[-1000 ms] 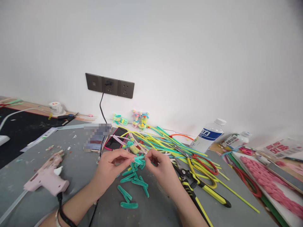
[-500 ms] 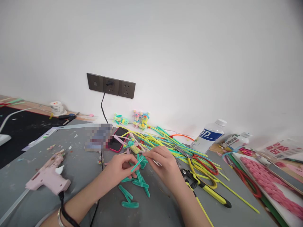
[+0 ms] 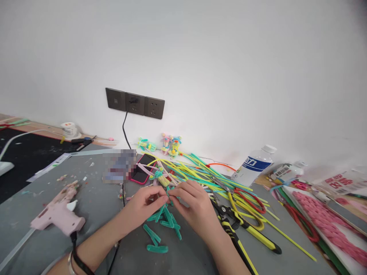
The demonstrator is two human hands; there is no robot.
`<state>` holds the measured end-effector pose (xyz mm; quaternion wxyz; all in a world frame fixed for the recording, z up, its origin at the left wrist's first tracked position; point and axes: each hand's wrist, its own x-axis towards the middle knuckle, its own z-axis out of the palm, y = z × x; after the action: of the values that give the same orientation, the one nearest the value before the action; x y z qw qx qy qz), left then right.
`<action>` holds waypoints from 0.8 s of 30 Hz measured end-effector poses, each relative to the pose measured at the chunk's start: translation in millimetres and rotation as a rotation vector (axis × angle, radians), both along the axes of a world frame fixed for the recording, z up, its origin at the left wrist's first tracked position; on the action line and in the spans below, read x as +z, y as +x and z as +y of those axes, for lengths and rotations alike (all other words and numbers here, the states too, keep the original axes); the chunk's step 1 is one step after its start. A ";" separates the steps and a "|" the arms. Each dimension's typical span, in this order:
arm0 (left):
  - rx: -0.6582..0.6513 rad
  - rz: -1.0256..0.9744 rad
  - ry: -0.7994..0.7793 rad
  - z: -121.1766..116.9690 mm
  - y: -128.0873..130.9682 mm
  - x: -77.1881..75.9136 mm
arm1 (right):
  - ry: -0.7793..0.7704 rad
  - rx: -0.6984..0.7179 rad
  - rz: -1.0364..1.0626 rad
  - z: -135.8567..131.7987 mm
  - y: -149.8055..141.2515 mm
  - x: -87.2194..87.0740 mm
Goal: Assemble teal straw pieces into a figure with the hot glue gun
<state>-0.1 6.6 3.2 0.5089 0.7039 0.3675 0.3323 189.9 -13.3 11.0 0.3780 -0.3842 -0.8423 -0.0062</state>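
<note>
My left hand and my right hand meet over the grey table, fingertips almost touching. Both are closed in a pinch on a short teal pipe cleaner, most of which my fingers cover. Below them lies a loose heap of folded teal pipe cleaner pieces. Closer to me rests one more teal piece. Just behind my fingertips is a small pipe-cleaner figure in yellow, teal and pink.
A pink glue gun lies at left, its black cable crossing under my left wrist. Long pipe cleaners, red-handled scissors and yellow-black pliers lie at right. Behind stand a bottle and finished figures; a phone lies left of centre.
My hands have come together, and the teal pipe cleaner that stuck out across my left fingers is now mostly hidden between my fingertips. The right hand has shifted slightly left.
</note>
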 end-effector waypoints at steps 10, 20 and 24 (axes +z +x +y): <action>0.039 0.084 0.292 -2.2 -1.6 -3.1 | 0.004 -0.001 0.088 -2.1 -7.5 -4.8; -0.058 -0.118 -0.229 -0.9 -0.7 -4.4 | -0.043 0.089 0.124 -1.4 -0.8 1.4; -0.045 -0.199 -0.304 -0.6 -1.1 -4.5 | -0.092 0.054 0.173 -1.1 -1.1 1.2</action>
<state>-1.3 6.0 -1.2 0.6506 0.5906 0.3454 0.3297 188.8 -14.4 12.2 0.4315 -0.3774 -0.8159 0.0758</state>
